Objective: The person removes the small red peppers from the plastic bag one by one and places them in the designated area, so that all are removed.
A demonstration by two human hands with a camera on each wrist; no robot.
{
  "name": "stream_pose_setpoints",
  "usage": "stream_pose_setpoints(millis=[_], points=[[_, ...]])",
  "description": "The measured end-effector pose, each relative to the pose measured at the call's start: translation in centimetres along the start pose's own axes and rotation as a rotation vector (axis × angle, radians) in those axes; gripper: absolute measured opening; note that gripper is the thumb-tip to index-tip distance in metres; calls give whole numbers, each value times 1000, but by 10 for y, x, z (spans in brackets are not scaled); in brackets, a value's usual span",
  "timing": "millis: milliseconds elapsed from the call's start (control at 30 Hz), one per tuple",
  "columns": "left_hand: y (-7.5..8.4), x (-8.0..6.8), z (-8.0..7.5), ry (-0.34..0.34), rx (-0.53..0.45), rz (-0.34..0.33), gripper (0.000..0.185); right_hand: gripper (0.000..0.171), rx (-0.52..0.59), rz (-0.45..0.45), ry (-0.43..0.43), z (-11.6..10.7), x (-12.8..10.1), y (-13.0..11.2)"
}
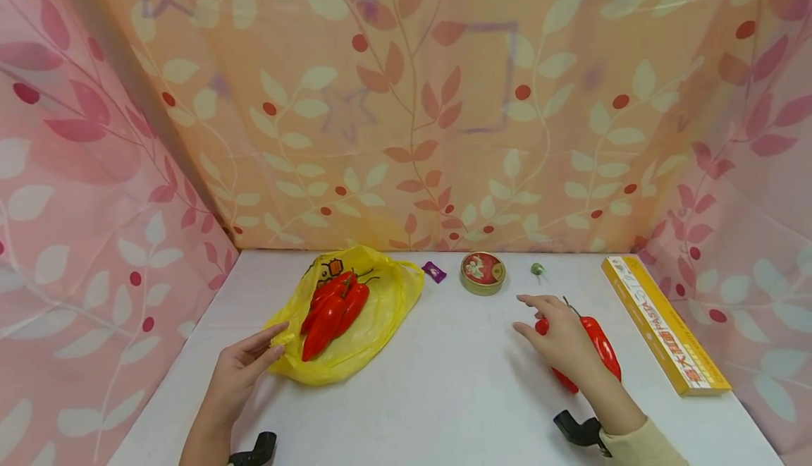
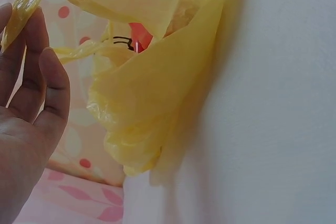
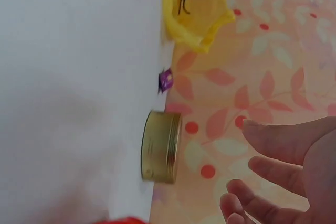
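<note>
On the left of the table in the head view, a yellow plastic bag (image 1: 380, 318) lies spread with its mouth toward me. Several red chili peppers (image 1: 326, 325) with thin green stems rest in it. My left hand (image 1: 244, 364) holds the bag's near left edge between thumb and fingers; in the left wrist view a twisted handle (image 2: 26, 6) of the bag runs through the fingers. My right hand (image 1: 561, 339) hovers over more red peppers (image 1: 599, 346) on the right, partly hiding them. Its fingers are loosely spread and grip nothing in the right wrist view.
A round gold tin (image 1: 483, 273) with a red lid stands at the back, between a purple wrapped candy (image 1: 434, 271) and a small green-wrapped item (image 1: 537, 268). A long yellow-and-white pasta box (image 1: 666, 325) lies along the right edge. Patterned cloth walls enclose the table.
</note>
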State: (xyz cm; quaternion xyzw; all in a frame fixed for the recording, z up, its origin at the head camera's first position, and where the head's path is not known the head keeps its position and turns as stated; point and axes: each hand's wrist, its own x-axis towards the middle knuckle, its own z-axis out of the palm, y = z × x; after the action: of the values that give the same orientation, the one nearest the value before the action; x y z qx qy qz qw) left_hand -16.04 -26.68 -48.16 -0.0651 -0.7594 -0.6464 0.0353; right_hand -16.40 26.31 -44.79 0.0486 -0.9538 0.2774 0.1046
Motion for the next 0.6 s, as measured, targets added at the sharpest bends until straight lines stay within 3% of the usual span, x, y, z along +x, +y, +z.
stream_pose_setpoints(millis=[267, 600], points=[[2, 0, 0, 7, 1, 10, 46, 51, 156, -73, -6, 28, 18, -36], [3, -1, -1, 7, -11, -2, 46, 51, 303, -121, -75, 58, 41, -77]])
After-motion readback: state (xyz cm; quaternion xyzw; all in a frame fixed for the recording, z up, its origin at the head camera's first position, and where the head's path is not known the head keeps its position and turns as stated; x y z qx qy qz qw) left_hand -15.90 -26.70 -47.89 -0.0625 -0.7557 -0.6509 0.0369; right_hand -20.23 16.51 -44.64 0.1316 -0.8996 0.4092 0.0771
